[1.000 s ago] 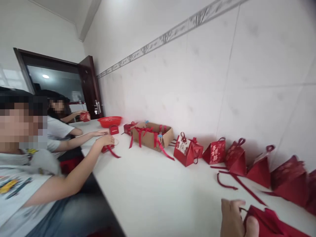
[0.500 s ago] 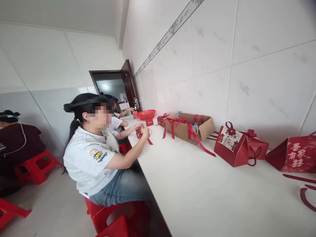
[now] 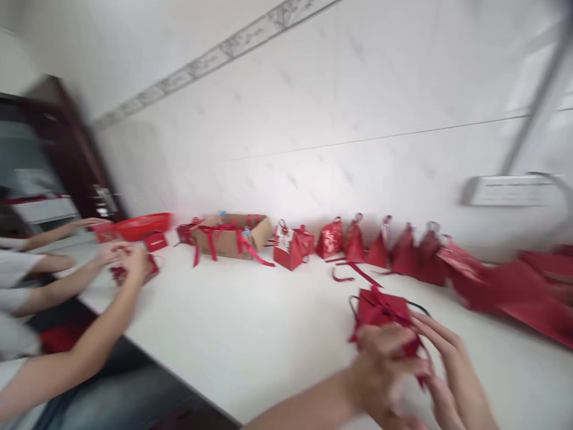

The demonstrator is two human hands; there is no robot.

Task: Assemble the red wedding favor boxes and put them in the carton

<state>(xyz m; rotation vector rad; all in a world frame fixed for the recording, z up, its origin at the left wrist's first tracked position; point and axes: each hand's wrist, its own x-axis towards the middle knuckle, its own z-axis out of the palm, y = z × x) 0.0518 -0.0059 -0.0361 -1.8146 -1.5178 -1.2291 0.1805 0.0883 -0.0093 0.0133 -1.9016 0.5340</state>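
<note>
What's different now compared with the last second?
The view swung left, then back right. Both hands, out of view half a second ago, now show: left hand over the red box, right hand at its right side. Any new grip is unclear. The cardboard box and red bags stayed put.

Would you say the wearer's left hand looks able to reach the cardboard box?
Probably yes, perhaps with a lean: nothing on the tabletop seems to block the way from the left hand to the cardboard box.
</note>
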